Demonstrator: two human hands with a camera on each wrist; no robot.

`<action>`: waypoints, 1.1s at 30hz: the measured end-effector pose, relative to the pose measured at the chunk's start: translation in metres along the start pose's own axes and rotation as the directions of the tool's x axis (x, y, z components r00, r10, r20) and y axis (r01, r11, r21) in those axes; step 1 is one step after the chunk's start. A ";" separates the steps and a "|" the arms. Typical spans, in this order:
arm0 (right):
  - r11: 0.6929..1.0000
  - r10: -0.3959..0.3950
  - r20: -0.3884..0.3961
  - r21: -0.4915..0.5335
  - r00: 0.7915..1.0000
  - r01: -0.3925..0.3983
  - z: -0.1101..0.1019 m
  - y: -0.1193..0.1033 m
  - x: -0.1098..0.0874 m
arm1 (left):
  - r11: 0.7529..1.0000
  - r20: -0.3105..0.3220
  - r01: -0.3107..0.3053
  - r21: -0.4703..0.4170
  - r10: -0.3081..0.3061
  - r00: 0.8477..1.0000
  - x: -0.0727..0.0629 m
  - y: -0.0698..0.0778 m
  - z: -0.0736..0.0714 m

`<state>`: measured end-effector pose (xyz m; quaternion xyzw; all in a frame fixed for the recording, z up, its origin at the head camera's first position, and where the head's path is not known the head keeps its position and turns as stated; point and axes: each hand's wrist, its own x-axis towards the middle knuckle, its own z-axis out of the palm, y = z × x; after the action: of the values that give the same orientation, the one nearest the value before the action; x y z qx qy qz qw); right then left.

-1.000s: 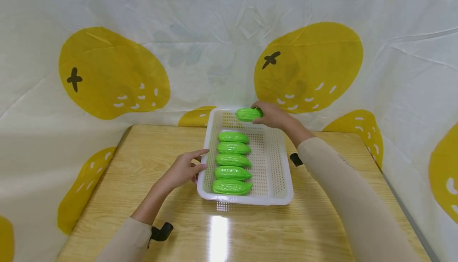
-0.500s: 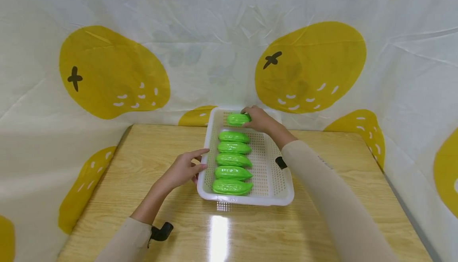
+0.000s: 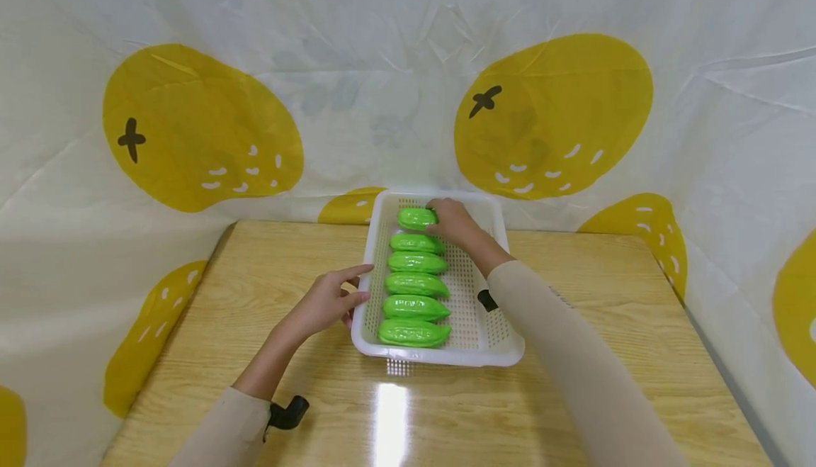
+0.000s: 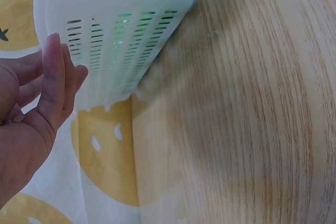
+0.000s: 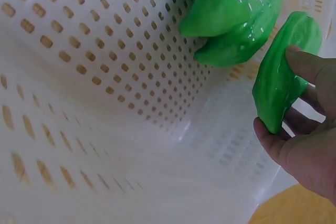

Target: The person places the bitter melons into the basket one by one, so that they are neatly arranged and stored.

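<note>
A white perforated plastic basket (image 3: 440, 362) stands on the wooden table. Down its left side lies a column of several glossy green bitter gourds (image 3: 414, 285), stems and tips pointing sideways. At the far end, my right hand (image 3: 455, 222) grips another bitter gourd (image 3: 417, 219) by its right end, inside the basket. In the right wrist view the thumb lies on one side of this bitter gourd (image 5: 281, 82) and the fingers on the other. My left hand (image 3: 326, 302) touches the basket's left rim, its fingers fairly straight; in the left wrist view they lie against the outer wall (image 4: 115, 40).
Behind the basket hangs a white cloth (image 3: 376, 98) printed with yellow fruit shapes, and it also closes off both sides. The wooden table (image 3: 268, 261) extends left, right and in front of the basket. A black wrist mount (image 3: 288, 412) sits on the left forearm.
My right hand has moved left and nearer with its bitter gourd, lowering it into the basket beyond the column. The left hand and the basket have stayed in place.
</note>
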<state>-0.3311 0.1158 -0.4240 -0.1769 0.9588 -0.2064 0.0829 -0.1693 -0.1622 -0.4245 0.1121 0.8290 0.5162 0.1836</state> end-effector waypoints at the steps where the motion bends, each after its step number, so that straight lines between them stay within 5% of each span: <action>1: 1.000 0.004 -0.003 -0.003 1.000 -0.004 0.001 -0.001 0.000 | 1.000 0.000 -0.001 0.001 0.001 1.000 0.000 0.000 0.000; 33: 0.991 0.058 -0.140 0.124 0.988 -0.041 0.023 0.006 -0.009 | 1.000 -0.003 -0.006 0.004 0.006 1.000 -0.002 0.003 0.001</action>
<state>-0.3196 0.1155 -0.4461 -0.1325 0.9521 -0.2740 0.0294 -0.1672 -0.1610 -0.4221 0.1144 0.8299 0.5153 0.1806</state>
